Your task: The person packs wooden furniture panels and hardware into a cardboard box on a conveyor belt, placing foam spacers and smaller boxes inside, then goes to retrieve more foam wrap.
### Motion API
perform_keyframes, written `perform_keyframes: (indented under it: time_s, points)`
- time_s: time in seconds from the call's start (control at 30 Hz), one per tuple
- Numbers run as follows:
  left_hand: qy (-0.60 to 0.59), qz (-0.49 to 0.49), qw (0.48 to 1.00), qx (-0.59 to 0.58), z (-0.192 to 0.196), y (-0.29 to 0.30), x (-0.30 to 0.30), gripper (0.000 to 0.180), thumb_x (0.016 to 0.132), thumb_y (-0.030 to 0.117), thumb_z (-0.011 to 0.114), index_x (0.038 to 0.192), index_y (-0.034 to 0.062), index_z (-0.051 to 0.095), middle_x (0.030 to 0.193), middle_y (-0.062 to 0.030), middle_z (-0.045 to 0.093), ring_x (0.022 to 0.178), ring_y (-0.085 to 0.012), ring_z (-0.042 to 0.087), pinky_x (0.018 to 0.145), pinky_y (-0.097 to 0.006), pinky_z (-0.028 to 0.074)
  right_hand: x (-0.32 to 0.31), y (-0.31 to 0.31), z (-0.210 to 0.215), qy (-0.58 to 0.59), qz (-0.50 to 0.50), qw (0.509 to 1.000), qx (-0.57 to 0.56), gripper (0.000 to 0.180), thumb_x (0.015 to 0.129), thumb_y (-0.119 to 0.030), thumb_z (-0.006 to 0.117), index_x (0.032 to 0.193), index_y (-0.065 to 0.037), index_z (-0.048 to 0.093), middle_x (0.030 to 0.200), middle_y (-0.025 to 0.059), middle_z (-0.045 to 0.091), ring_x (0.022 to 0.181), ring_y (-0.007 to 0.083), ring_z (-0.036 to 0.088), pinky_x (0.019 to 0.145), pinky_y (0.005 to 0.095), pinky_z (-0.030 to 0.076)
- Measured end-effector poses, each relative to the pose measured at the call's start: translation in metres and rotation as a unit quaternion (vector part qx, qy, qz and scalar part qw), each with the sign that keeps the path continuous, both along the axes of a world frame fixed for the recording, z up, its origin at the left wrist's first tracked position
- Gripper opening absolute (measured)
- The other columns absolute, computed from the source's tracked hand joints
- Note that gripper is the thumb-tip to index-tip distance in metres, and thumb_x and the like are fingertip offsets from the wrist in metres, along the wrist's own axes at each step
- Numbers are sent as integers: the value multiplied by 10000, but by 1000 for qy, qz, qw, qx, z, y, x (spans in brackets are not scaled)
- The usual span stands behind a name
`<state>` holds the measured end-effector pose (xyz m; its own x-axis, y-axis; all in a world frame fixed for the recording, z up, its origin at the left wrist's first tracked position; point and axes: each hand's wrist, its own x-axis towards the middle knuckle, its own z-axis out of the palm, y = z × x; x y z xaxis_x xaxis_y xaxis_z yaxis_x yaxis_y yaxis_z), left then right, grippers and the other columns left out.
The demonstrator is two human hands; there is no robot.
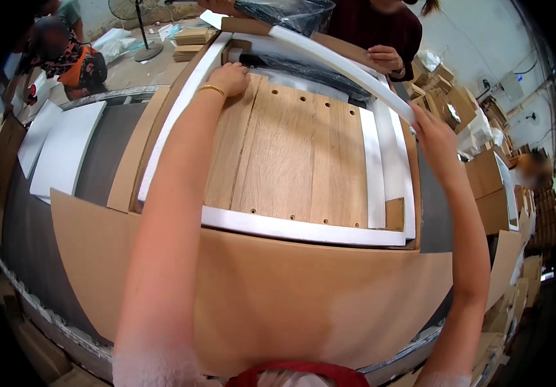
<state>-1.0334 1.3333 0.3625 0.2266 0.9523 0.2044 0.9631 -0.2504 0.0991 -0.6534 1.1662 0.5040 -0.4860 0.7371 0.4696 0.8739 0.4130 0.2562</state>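
Left hand (229, 79): fingers (239, 69) curling loosely, pressing down on the far left corner of the wooden panel (291, 155), gripping nothing.

Right hand (434, 132): fingers closing round the near end of a long white foam strip (342, 64), lifting it clear of the carton; the strip arching away toward the far left.

Wooden panel: lying flat in an open cardboard carton (278, 290), white foam edging (300, 229) bordering it near the wrists.

Co-worker's hand (384, 58): resting beyond the strip, near black plastic wrap (291, 13).
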Motion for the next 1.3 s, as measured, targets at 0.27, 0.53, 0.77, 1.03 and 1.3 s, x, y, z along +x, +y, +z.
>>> perform_keyframes:
  time_s: [0.27, 0.53, 0.77, 1.03, 1.3]
  points:
    - [-5, 18, 994, 104, -10, -26, -3, 289, 835, 235, 409, 997, 44, 551, 1048, -114, 528, 1018, -252, 481, 845, -366, 407, -68, 127, -60, -71, 41, 995, -61, 258, 822, -172, 497, 1075, -141, 538, 962, 74, 600, 848, 264, 572, 669, 365, 458]
    - [-22, 48, 938, 341, 13, -43, 5, 225, 786, 177, 535, 1001, 111, 536, 967, -59, 525, 913, -232, 501, 767, -341, 436, -75, 144, -94, -72, 63, 995, 0, 177, 760, -87, 494, 914, -88, 581, 806, 64, 615, 809, 232, 599, 649, 347, 473]
    - [31, 17, 962, 270, 2, -23, -4, 230, 792, 244, 551, 986, 121, 548, 1061, -36, 533, 972, -213, 499, 805, -329, 428, -69, 154, -93, -107, 66, 992, 9, 162, 716, -71, 549, 877, -83, 567, 886, 62, 601, 872, 217, 574, 710, 353, 454]
    - [-34, -54, 990, 129, 22, 10, -10, 342, 821, 264, 521, 1144, 160, 475, 1111, -68, 520, 1060, -227, 464, 873, -334, 401, -64, 175, -92, 1, 20, 992, -122, 375, 754, -149, 598, 1106, -207, 485, 1135, 36, 500, 1069, 217, 463, 839, 430, 368]
    - [-53, -78, 984, 150, 8, 33, -6, 383, 805, 286, 524, 1183, 242, 486, 1163, -68, 480, 1106, -253, 404, 943, -346, 342, -65, 173, -118, -18, -8, 998, -65, 457, 760, -212, 609, 1164, -392, 494, 1238, -16, 414, 1161, 172, 345, 885, 433, 303]
